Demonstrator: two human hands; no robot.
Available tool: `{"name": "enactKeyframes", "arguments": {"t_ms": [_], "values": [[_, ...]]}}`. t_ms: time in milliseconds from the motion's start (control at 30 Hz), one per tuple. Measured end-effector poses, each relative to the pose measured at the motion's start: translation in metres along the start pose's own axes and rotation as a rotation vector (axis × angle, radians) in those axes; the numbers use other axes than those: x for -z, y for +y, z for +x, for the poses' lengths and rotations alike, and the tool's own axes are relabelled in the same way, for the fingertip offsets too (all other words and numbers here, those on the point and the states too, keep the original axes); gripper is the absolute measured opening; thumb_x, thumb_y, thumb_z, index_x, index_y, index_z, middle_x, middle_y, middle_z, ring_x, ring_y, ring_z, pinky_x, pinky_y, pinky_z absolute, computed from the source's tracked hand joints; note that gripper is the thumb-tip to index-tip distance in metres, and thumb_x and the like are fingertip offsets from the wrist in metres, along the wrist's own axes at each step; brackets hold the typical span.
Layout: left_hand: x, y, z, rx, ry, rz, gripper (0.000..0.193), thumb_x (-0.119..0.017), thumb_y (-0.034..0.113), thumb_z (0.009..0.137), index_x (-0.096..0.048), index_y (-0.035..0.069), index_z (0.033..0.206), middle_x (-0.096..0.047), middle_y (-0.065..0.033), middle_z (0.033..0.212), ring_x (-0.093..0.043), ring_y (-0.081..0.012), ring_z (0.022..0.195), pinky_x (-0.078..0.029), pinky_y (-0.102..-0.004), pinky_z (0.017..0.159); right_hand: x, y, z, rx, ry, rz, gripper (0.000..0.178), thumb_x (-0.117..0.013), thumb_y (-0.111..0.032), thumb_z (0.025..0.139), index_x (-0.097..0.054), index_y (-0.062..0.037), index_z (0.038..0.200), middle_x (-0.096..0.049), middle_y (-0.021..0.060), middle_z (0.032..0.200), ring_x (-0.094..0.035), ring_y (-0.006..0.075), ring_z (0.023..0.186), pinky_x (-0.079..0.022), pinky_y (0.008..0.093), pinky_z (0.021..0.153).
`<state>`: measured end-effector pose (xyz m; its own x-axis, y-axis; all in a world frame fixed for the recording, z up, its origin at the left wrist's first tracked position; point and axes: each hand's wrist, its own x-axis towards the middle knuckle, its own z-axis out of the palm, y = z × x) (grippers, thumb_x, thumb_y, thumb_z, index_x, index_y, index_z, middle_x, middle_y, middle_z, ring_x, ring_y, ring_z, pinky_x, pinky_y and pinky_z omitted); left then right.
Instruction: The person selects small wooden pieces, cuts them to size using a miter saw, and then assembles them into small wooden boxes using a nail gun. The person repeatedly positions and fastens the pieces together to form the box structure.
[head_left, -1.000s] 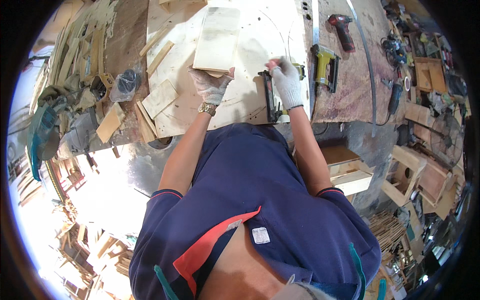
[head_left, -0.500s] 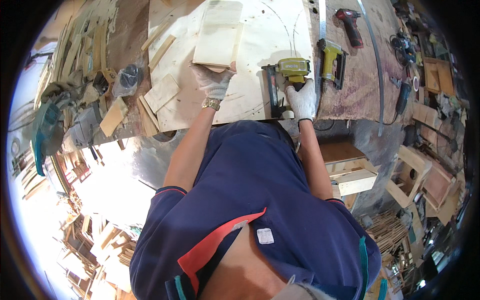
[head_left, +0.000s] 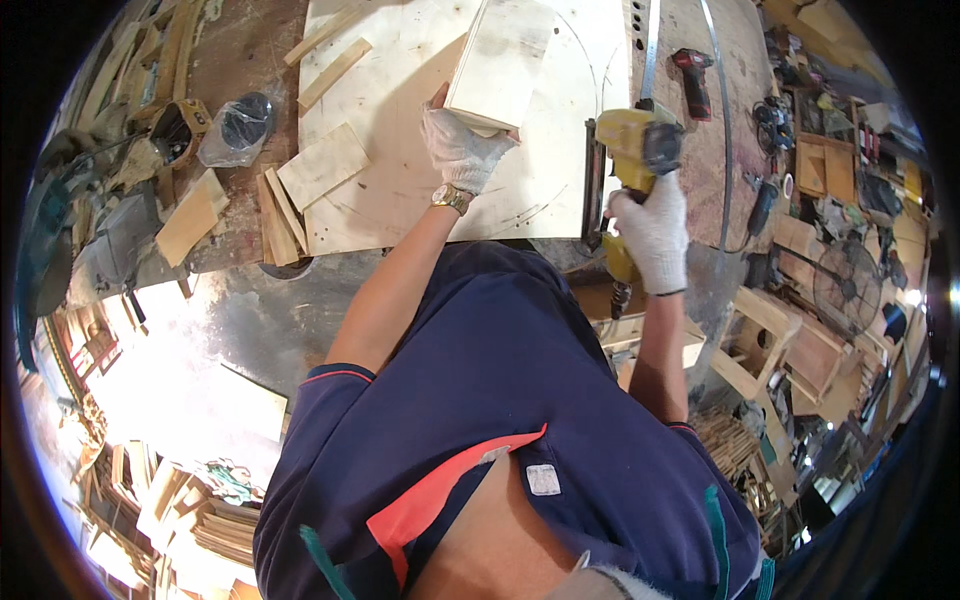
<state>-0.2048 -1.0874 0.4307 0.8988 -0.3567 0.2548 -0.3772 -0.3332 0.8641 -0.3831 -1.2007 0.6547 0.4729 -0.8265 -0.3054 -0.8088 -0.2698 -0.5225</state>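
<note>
My gloved left hand (head_left: 466, 150) is closed around the near end of a pale, box-like wooden piece (head_left: 502, 65), which is tilted above a large pale board (head_left: 400, 205). Its far end runs out at the top of the view. At the board's right edge, my gloved right hand (head_left: 652, 228) grips the handle of a yellow and black nail gun (head_left: 628, 135), lifted off the bench. The gun's long dark magazine points along the board's edge.
Loose wood offcuts (head_left: 325, 170) lie left of the pale board. A red and black cordless drill (head_left: 694, 85) rests at the back right, beside a metal strip (head_left: 652, 45). A bagged dark round thing (head_left: 240, 125) sits left. A fan (head_left: 847, 285) stands at far right.
My right hand has raised the nail gun and moved it right; the second nail gun is now hidden from view. My left hand has shifted right and turned the wooden piece, showing its side.
</note>
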Motion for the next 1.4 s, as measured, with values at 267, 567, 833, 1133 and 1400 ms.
{"name": "enactKeyframes", "arguments": {"t_ms": [267,567,833,1133,1400], "values": [[-0.005,-0.007,-0.001,-0.059,0.010,-0.040,0.131,-0.101,0.056,0.049,-0.039,0.001,0.151,-0.054,-0.0175,0.132,-0.052,-0.0367,0.124,-0.042,-0.0505,0.106,0.009,-0.100,-0.032,-0.085,-0.238,0.482,0.036,-0.072,-0.005,0.095,-0.057,0.0060,0.126,-0.074,0.0120,0.097,-0.068,0.0123,0.061,-0.056,0.0285,0.053],[-0.001,0.004,-0.001,-0.024,0.061,0.030,0.121,-0.097,0.058,0.054,-0.043,-0.001,0.146,-0.058,-0.0188,0.141,-0.055,-0.0367,0.123,-0.041,-0.0527,0.104,-0.020,-0.126,-0.035,-0.175,-0.198,0.341,0.039,-0.071,-0.010,0.095,-0.058,0.0071,0.128,-0.076,0.0146,0.108,-0.066,0.0115,0.061,-0.054,0.0271,0.054],[0.003,0.007,0.000,0.048,0.005,-0.004,0.119,-0.098,0.055,0.052,-0.048,0.000,0.144,-0.057,-0.0177,0.146,-0.054,-0.0363,0.129,-0.040,-0.0517,0.106,-0.027,-0.137,-0.038,-0.186,-0.161,0.302,0.038,-0.069,-0.008,0.095,-0.058,0.0073,0.128,-0.076,0.0145,0.108,-0.066,0.0113,0.061,-0.055,0.0269,0.055],[0.003,0.009,0.000,-0.001,0.056,0.029,0.121,-0.099,0.054,0.051,-0.046,0.000,0.146,-0.057,-0.0176,0.146,-0.055,-0.0371,0.126,-0.042,-0.0526,0.102,-0.031,-0.154,-0.042,-0.167,-0.113,0.270,0.036,-0.066,-0.006,0.096,-0.058,0.0071,0.129,-0.075,0.0138,0.107,-0.062,0.0108,0.059,-0.053,0.0281,0.054],[-0.013,0.000,-0.004,0.095,0.078,-0.046,0.057,-0.073,0.028,0.090,-0.058,0.004,0.140,-0.060,-0.0127,0.144,-0.057,-0.0303,0.127,-0.040,-0.0493,0.103,-0.047,-0.161,-0.039,-0.139,-0.174,0.287,0.035,-0.066,-0.004,0.096,-0.057,0.0084,0.127,-0.075,0.0144,0.107,-0.064,0.0104,0.060,-0.053,0.0273,0.053]]}}
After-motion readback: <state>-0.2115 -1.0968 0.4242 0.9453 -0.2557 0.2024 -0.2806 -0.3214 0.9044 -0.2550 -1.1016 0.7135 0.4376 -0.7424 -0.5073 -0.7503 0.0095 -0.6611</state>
